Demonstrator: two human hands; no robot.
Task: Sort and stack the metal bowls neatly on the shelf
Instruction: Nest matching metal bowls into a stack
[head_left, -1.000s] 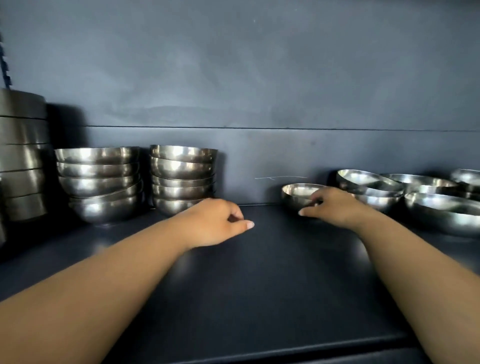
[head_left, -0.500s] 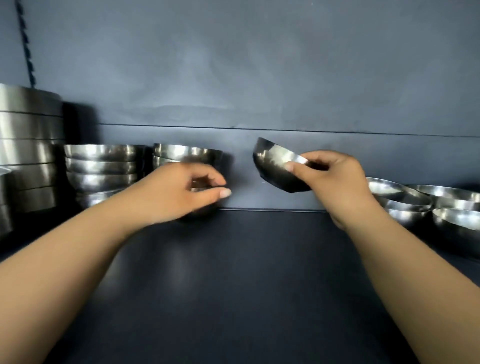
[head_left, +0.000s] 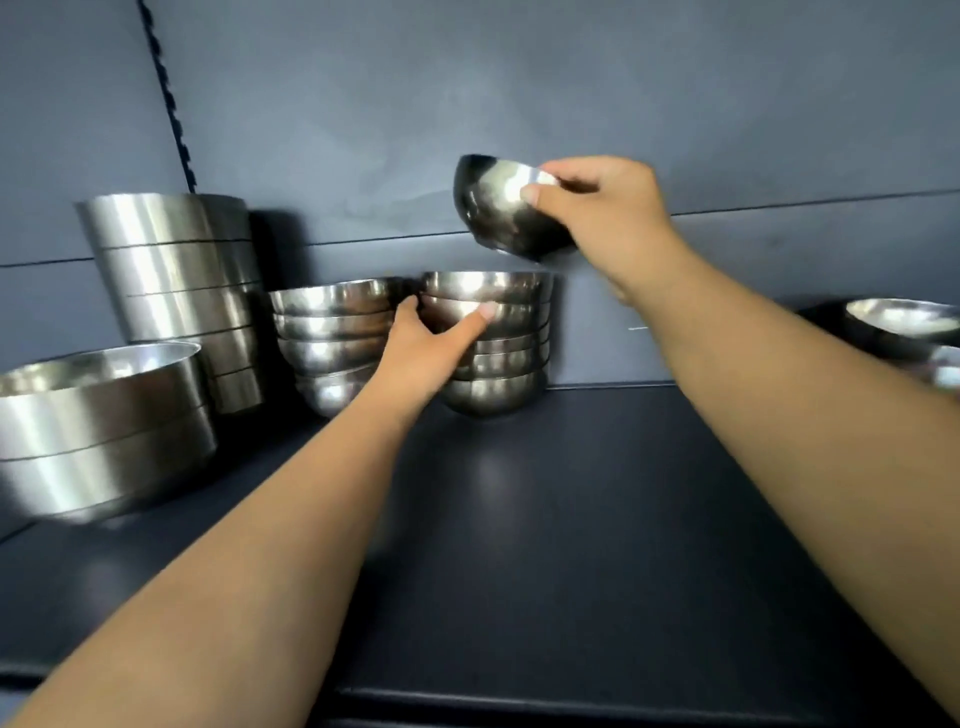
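Observation:
My right hand (head_left: 608, 213) grips a small metal bowl (head_left: 501, 208) by its rim, tilted, in the air just above and right of the right-hand stack of small bowls (head_left: 511, 364). That stack holds several nested bowls and stands against the back wall. My left hand (head_left: 428, 343) holds the upper bowls of this stack, thumb across the front and fingers round the left side. A second stack of small bowls (head_left: 332, 338) stands right beside it on the left.
Tall stacked steel containers (head_left: 176, 280) stand at the back left, and a wide steel basin stack (head_left: 98, 426) sits at the near left. More loose bowls (head_left: 904, 322) lie at the far right. The dark shelf surface (head_left: 571, 519) stretches in front.
My right hand has carried the small bowl left and higher, to above the right-hand stack. My left hand has moved onto that stack and taken hold of it. The view has shifted left.

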